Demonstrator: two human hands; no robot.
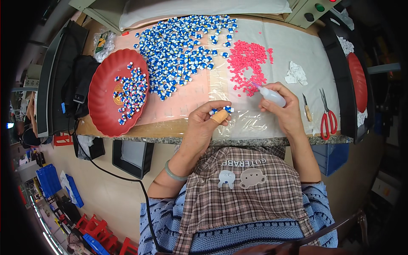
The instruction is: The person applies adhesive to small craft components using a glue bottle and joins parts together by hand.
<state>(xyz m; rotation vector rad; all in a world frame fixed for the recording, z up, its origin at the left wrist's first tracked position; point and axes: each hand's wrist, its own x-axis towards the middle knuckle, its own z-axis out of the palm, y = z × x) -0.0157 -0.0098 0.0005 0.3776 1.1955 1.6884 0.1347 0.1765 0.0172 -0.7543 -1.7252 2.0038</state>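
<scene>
My left hand (205, 119), a tan finger cover on its thumb, pinches a couple of small blue-and-white pieces (228, 109) above the near edge of the table. In my right hand (284, 102) is a small translucent squeeze bottle (272, 97), tilted so its purple tip points left. That tip hovers at the near end of a spread of tiny pink pieces (248, 57); whether it touches any, I cannot tell. Left of these lies a large scatter of blue-and-white pieces (174, 53). More such pieces, some with pink on them, sit in a red scalloped dish (102, 102).
Right of my right hand lie a crumpled white tissue (296, 73), a small wooden-handled knife (307, 111) and red-handled scissors (328, 123). A black tray (340, 76) holding a red dish borders the right side. A black cable (106, 172) hangs on the left.
</scene>
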